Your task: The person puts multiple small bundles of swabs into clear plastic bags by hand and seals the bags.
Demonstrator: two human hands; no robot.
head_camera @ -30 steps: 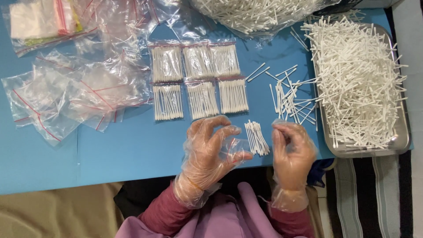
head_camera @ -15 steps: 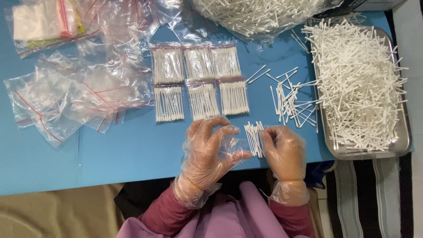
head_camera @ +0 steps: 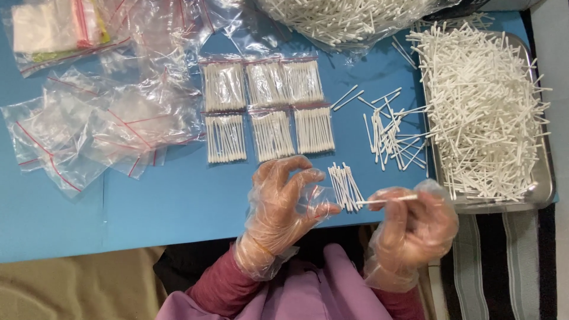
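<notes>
Left hand [head_camera: 284, 204], gloved, fingers curled, pinching small clear bag, lower centre. Right hand [head_camera: 415, 228], gloved, grips one cotton swab [head_camera: 385, 200] sideways, tip beside small swab bundle [head_camera: 345, 186] on blue desk [head_camera: 178, 201].

Risk: swab nudges bundle, it scatters; slick gloves may let bag slip.

Six filled clear bags [head_camera: 267, 109], red zip strips, centre top. Empty bags [head_camera: 101, 130] upper left. Metal tray [head_camera: 542, 189] of swabs right.

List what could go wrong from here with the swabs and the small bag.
The small bundle of swabs lies loose near the blue table's front edge; a nudge might roll some off. The right hand pinches one swab only lightly, so it might slip. The left hand holds a limp clear bag whose mouth may close.
</notes>
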